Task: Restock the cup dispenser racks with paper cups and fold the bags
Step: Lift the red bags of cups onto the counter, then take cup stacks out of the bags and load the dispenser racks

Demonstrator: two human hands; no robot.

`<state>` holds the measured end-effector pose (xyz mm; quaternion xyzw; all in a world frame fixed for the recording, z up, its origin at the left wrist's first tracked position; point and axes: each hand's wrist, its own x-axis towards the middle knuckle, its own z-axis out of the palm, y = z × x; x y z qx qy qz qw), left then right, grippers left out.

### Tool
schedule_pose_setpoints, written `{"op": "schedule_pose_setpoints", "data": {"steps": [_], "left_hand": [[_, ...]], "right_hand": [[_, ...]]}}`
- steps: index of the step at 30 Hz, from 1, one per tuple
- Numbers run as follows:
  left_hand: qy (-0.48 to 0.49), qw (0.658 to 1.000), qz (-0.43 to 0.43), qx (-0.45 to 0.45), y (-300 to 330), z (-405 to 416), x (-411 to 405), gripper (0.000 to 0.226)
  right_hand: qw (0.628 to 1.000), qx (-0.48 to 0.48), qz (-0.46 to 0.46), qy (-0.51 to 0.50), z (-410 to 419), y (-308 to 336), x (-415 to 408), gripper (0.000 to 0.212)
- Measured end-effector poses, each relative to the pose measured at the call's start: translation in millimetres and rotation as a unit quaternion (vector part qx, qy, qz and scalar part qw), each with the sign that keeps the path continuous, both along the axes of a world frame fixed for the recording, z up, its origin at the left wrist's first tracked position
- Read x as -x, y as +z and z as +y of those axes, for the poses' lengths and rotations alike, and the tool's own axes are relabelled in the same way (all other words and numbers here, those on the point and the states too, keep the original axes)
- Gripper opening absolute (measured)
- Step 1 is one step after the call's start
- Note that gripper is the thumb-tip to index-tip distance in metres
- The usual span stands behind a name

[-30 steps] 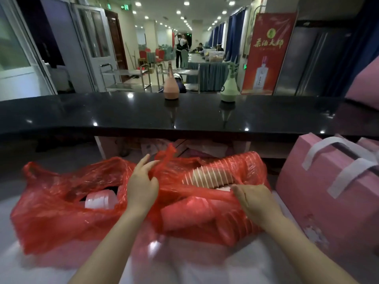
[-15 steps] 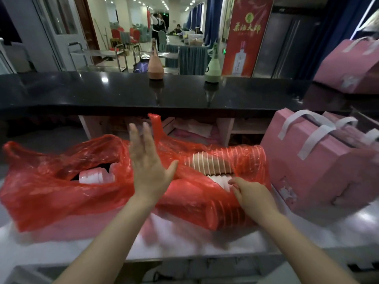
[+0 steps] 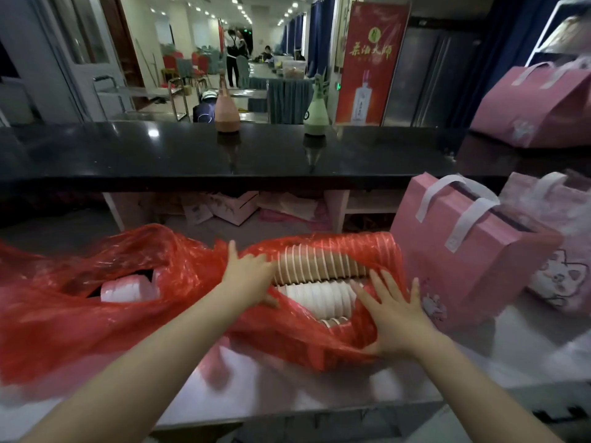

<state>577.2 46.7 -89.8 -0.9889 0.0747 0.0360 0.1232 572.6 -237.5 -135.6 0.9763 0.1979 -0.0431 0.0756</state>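
A red plastic bag (image 3: pixel 319 340) lies on the steel counter (image 3: pixel 319 394), torn open at the top. Inside it lie sideways a brown stack of paper cups (image 3: pixel 323 262) and a white stack (image 3: pixel 319 295). My left hand (image 3: pixel 248 276) is at the left end of the opening, fingers over the brown stack's end and thumb below it. My right hand (image 3: pixel 395 318) presses flat on the bag's right side with fingers spread. More red plastic (image 3: pixel 73 314) spreads to the left, with white cups (image 3: pixel 128 289) showing through a gap.
Pink gift bags (image 3: pixel 463 251) with white handles stand close on the right, another (image 3: pixel 537 103) on the black countertop (image 3: pixel 224 155). Two bottles, pink (image 3: pixel 227 115) and green (image 3: pixel 316 118), stand on that top. Pink boxes fill the shelf below. A person stands far down the hall.
My left hand let go of the bag, lifted with fingers straight, then came down onto the left end of the cup stacks. My right hand spread flat. The bag's opening is wider.
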Motion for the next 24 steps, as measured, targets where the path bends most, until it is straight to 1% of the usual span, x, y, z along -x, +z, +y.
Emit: {"op": "schedule_pose_setpoints", "data": {"steps": [1,2,3,5,8,11,14,17,20,22,24], "left_hand": [[0.023,0.999,0.021,0.002,-10,10,1,0.102],[0.046,0.998,0.044,0.009,-19,19,4,0.117],[0.068,0.996,0.062,0.024,-29,27,7,0.126],[0.089,0.991,0.081,0.058,-45,36,12,0.132],[0.106,0.984,0.084,0.112,-56,44,12,0.137],[0.131,0.974,0.089,0.163,-61,57,9,0.14],[0.164,0.971,0.072,0.161,-68,79,13,0.138],[0.182,0.974,0.032,0.131,-72,101,22,0.134],[0.216,0.973,-0.001,0.081,-68,106,30,0.127],[0.205,0.977,-0.022,0.05,-62,93,34,0.111],[0.133,0.987,-0.077,0.047,-57,70,40,0.09]], "right_hand": [[1.0,-0.005,-0.003,-0.019,-6,-4,0,0.13],[0.999,-0.016,-0.001,-0.036,-10,-7,1,0.134],[0.998,-0.032,0.007,-0.049,-12,-10,2,0.138],[0.995,-0.072,0.033,-0.061,-9,-14,3,0.141],[0.988,-0.132,0.064,-0.057,-2,-20,2,0.142],[0.986,-0.146,0.067,-0.04,7,-25,-6,0.139],[0.986,-0.156,0.063,-0.014,28,-31,-14,0.134],[0.985,-0.167,0.045,0.014,55,-38,-24,0.127],[0.989,-0.139,0.028,0.039,81,-40,-28,0.118],[0.992,-0.113,-0.001,0.046,94,-40,-26,0.109],[0.989,-0.123,-0.045,0.071,101,-36,-20,0.097]]}}
